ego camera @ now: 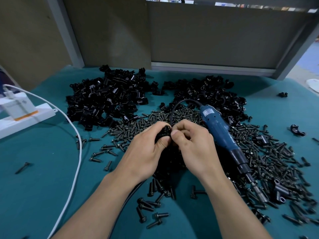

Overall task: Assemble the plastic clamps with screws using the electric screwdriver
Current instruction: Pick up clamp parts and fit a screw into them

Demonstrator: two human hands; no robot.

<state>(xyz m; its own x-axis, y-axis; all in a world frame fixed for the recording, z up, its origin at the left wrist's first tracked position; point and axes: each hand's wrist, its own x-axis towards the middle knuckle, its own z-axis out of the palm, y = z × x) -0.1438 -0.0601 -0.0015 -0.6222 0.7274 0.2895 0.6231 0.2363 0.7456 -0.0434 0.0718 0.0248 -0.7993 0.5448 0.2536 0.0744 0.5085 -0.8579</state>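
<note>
My left hand [146, 150] grips a black plastic clamp [164, 132] just above the table's middle. My right hand [193, 144] meets it from the right, thumb and fingers pinched against the clamp; what they pinch is hidden. The blue electric screwdriver [222, 138] lies on the table right of my right hand, its bit pointing toward the near right, with no hand on it. Dark screws [269, 161] lie spread under and around both hands. Two heaps of black clamp parts sit behind, one on the left [107, 97] and one on the right [212, 94].
The green table mat [48, 169] carries a white power strip [25, 116] at the left with a white cable [76, 161] curving toward me. The screwdriver's black cord [179, 104] loops behind my hands. Grey partition panels [207, 35] close the back.
</note>
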